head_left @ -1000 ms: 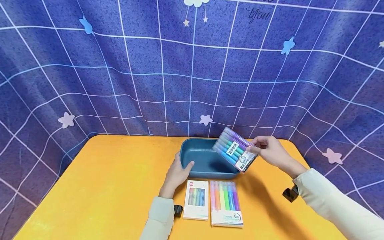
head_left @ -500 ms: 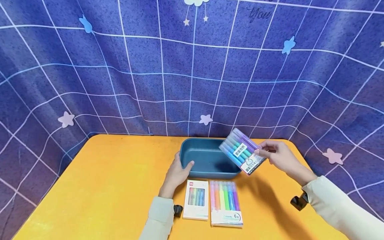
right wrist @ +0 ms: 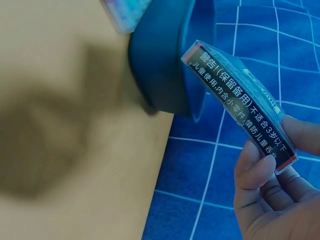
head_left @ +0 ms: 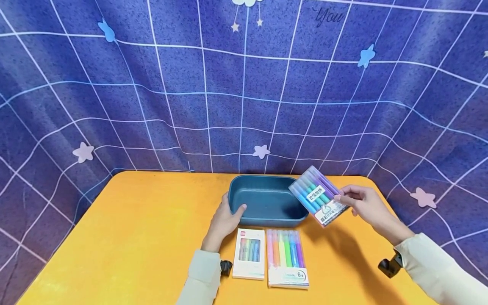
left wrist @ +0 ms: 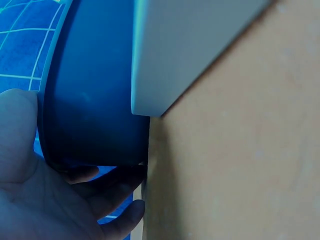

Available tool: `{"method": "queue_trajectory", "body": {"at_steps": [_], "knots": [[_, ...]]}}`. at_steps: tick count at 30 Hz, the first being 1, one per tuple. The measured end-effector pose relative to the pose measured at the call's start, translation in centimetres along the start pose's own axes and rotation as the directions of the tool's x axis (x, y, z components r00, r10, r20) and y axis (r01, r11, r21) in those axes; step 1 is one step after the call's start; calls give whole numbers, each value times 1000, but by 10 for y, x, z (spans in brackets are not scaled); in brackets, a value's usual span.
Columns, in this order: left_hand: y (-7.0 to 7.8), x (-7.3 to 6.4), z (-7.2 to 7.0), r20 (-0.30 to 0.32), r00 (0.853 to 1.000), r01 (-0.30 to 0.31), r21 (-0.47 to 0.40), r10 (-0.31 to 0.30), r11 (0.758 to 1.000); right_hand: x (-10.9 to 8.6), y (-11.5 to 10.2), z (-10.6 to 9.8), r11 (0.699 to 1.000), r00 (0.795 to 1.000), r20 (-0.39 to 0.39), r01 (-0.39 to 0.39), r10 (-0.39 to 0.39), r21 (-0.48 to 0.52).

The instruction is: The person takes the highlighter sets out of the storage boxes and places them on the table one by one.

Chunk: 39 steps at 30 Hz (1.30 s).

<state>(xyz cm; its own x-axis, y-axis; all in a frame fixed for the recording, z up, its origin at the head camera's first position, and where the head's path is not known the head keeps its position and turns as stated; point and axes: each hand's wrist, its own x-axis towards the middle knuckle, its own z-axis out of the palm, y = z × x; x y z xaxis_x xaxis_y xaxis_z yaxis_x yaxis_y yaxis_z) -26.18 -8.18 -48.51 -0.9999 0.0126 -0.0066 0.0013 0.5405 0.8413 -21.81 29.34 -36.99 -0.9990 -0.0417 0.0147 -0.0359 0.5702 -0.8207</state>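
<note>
My right hand (head_left: pixel 367 207) pinches a clear pack of markers (head_left: pixel 318 195) by its right edge, between thumb and fingers. Purple, teal and blue pens show through the case, tilted above the right end of a dark blue bin (head_left: pixel 263 222). In the right wrist view the end of the marker pack (right wrist: pixel 240 107) shows black with white lettering. At the bin's left end my left hand (head_left: pixel 225 218) grips the wall, thumb at the rim and fingers round the outside. The left wrist view shows this hand (left wrist: pixel 55 200) close against the bin's corner (left wrist: pixel 90 125).
In front of the bin a white box with a window (head_left: pixel 248 271) lies flat on the yellow table (head_left: pixel 152 237). Beside it lies a six-colour highlighter pack (head_left: pixel 286 275). A blue star-patterned curtain (head_left: pixel 228 110) hangs right behind the table's back edge.
My right hand has moved to the right with the marker pack, slightly down, uncovering more of the bin's inside. The left hand has stayed on the bin.
</note>
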Motion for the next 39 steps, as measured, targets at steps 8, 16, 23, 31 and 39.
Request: {"method": "queue_trajectory", "body": {"at_steps": [8, 16, 23, 31, 39], "knots": [[0, 1, 1, -2, 1000, -5, 4, 5, 1000, -4, 13, -4, 999, 998, -37, -44, 44, 19], [-2, 3, 3, -9, 1000, -23, 5, 23, 1000, -6, 23, -6, 996, 996, -50, -67, 70, 58], [-3, 3, 3, -7, 1000, -25, 8, 25, 1000, -9, 32, -6, 990, 993, -55, -98, 104, 100], [-2, 3, 3, 2, 1000, -24, 14, 24, 1000, -12, 39, -9, 980, 988, -49, -138, 147, 147], [-1, 2, 1, 4, 1000, -16, 15, 16, 1000, -12, 48, -12, 957, 981, -25, -182, 193, 224]]}}
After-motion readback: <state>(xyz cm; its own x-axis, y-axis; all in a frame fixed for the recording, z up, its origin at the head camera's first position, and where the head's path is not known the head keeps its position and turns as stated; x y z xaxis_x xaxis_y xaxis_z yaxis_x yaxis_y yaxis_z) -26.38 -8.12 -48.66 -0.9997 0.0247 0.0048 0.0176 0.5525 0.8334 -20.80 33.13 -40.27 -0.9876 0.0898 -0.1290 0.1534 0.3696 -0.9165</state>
